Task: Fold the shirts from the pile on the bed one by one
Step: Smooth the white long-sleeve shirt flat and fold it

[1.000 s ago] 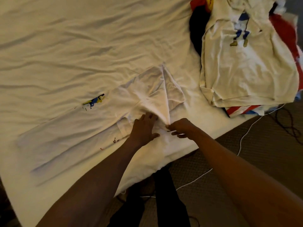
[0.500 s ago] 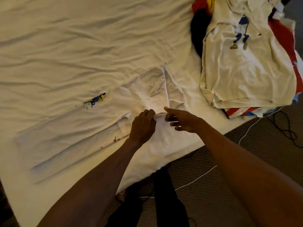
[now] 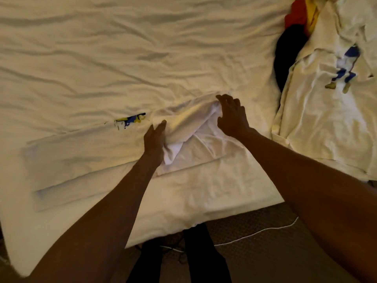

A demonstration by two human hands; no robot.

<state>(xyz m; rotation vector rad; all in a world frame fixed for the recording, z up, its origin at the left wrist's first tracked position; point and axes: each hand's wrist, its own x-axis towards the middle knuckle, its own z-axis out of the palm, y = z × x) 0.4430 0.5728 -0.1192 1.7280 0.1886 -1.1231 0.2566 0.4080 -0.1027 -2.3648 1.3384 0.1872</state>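
Note:
A white shirt (image 3: 85,148) lies on the bed (image 3: 122,48), folded into a long strip running left, with a blue and yellow print (image 3: 130,120) peeking out at its far edge. Its right end is a raised, rolled-over fold (image 3: 189,123). My left hand (image 3: 155,137) presses the near left side of that fold with straight fingers. My right hand (image 3: 232,117) rests on the fold's far right end, fingers spread. The pile of shirts (image 3: 326,123) sits at the right, topped by a cream shirt with a blue figure print.
A black garment (image 3: 287,54) and red and yellow clothes (image 3: 297,15) stick out from under the pile. The bed edge (image 3: 204,219) runs across the lower middle. A white cable (image 3: 255,233) lies on the carpet beside my dark trouser legs (image 3: 200,256).
Both hands moved away from the near edge and apart. The upright sleeve flap they pinched now lies rolled over between them. My right hand went from pinching to spread fingers.

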